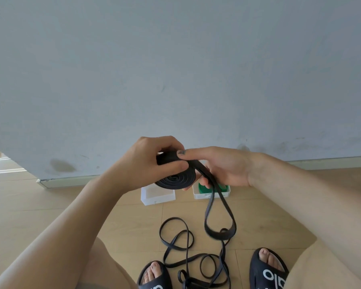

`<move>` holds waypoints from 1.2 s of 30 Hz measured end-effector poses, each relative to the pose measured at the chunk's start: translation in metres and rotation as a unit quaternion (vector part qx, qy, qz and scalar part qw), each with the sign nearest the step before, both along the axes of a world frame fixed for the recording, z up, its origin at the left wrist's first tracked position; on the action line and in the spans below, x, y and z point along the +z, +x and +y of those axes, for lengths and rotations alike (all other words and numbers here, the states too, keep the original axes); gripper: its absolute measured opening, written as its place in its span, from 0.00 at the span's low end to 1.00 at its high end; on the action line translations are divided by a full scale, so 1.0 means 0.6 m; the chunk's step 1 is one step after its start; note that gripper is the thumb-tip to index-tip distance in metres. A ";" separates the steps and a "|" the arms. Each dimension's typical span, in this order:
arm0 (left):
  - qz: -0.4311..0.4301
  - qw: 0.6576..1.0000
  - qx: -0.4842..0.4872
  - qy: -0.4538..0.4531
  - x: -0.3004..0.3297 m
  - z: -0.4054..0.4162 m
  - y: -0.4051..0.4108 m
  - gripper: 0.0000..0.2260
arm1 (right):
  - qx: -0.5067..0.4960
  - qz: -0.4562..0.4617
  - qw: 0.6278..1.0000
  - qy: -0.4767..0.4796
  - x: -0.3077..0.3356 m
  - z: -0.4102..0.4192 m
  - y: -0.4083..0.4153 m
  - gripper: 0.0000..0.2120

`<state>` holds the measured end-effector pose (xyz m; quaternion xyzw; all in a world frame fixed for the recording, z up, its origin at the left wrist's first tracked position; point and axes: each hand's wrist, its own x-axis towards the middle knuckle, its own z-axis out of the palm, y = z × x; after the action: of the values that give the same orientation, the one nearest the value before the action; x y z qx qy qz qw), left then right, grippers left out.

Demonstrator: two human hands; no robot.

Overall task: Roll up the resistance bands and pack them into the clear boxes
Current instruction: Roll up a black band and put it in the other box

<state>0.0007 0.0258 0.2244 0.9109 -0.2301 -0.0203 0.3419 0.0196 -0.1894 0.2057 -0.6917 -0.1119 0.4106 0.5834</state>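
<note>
Against pale wall and wood floor, left hand [150,161] grips the half-wound black band coil [175,180], right hand [219,167] pinching its tail at three o'clock, so winding likely continues before boxing.

Matt black rubbery band [176,180] – clear glossy plastic boxes [157,196] on smooth, pale wood-look floor [50,205].

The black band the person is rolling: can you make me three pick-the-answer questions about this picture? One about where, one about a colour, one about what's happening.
1. Where are the clear boxes?
A. on the floor by the wall
B. on a shelf
C. on a lap

2. What colour is the band in the right-hand box?
A. red
B. green
C. yellow

3. How is the black band in the hands?
A. fully rolled
B. partly rolled, tail hanging
C. flat, unrolled

Answers: 1 A, both sit on wood flooring; 2 B, green shows inside; 3 B, the left hand grips a coil, and a loop hangs by the right hand.
</note>
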 end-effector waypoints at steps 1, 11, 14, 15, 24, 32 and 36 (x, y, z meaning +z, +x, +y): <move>0.005 1.000 -0.005 0.030 -0.003 -0.002 -0.001 0.06 | -0.013 -0.029 0.999 -0.029 -0.008 0.006 0.001 0.24; 0.006 0.998 -0.009 -0.055 -0.005 0.017 0.003 0.05 | 0.034 0.055 0.998 0.020 0.004 -0.011 0.009 0.22; 0.014 0.999 -0.020 -0.024 -0.004 0.011 0.006 0.05 | 0.018 0.010 1.000 -0.007 -0.006 -0.008 0.012 0.23; 0.013 1.000 -0.025 0.007 -0.005 0.007 0.006 0.05 | -0.003 -0.022 0.999 -0.033 -0.012 -0.004 0.011 0.24; -0.019 0.999 -0.035 -0.020 -0.009 0.007 0.006 0.05 | 0.040 0.022 0.999 -0.022 0.001 -0.010 0.003 0.26; 0.007 0.993 -0.040 0.107 -0.015 -0.008 0.003 0.07 | 0.029 -0.044 0.992 -0.116 -0.022 0.018 -0.002 0.32; 0.045 0.999 0.005 -0.003 -0.004 0.027 0.011 0.03 | -0.021 -0.030 0.996 -0.076 -0.008 -0.016 0.006 0.22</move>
<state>0.0075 0.0419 0.2221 0.9092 -0.2100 -0.0593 0.3546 0.0233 -0.1988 0.2009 -0.7482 -0.0835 0.3847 0.5341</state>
